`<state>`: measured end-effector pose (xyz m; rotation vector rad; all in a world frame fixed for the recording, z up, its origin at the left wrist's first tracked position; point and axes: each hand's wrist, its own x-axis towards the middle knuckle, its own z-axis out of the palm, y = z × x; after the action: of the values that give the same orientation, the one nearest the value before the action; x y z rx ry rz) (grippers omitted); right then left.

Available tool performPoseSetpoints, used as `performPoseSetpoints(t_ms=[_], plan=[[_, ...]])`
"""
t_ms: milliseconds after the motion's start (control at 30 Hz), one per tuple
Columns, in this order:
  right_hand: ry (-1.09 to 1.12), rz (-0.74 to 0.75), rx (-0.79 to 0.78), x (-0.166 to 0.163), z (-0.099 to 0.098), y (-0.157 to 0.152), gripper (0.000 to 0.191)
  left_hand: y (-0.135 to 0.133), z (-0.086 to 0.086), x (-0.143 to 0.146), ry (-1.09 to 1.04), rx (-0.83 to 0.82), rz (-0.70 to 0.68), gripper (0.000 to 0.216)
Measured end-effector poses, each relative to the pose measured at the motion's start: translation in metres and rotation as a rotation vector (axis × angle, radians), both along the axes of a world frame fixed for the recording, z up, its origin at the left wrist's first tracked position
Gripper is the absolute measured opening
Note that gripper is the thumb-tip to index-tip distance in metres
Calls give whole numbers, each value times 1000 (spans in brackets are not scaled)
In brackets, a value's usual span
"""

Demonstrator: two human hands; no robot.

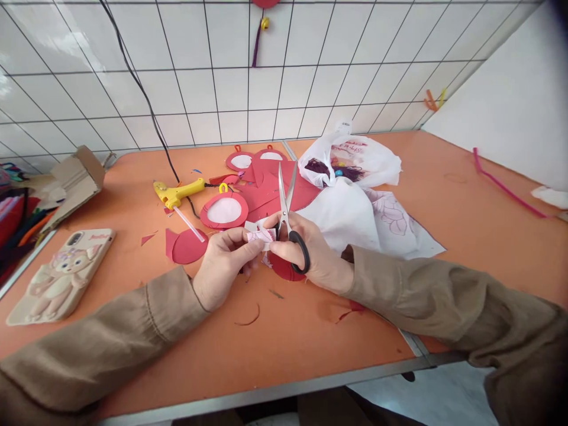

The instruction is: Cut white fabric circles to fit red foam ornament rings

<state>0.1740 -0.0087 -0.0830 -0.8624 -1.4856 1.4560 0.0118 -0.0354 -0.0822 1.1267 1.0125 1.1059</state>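
Note:
Between my two hands is a small piece of white paper (261, 236) with pink drawn lines. My left hand (225, 260) pinches its left side between thumb and fingers. My right hand (313, 251) holds black-handled scissors (284, 201), blades pointing up and slightly parted, while its thumb and fingertip also touch the paper's right edge. Beneath the hands lies a dark red paper disc (286, 269), partly covered. Just beyond them is a red paper ring with a white centre (224, 211). A red paper circle (189, 245) rests left of my left hand.
A yellow hot glue gun (180, 192) with a cord lies at the back left. Nearer is a phone in a beige case (66, 278). A white plastic bag (377, 160) with dark tassels and a drawn-on paper sheet (399, 222) are at right. Red scraps litter the orange table (213, 361).

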Motion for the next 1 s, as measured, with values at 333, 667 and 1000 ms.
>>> performPoseSetpoints(t_ms=[333, 667, 1000], plan=[[16, 1, -10, -1, -1, 0, 27, -2, -4, 0, -2, 9, -7, 27], [27, 6, -14, 0, 2, -1, 28, -2, -1, 1, -124, -74, -23, 34], [38, -1, 22, 0, -3, 1, 27, -1, -1, 2, -128, -60, -29, 33]])
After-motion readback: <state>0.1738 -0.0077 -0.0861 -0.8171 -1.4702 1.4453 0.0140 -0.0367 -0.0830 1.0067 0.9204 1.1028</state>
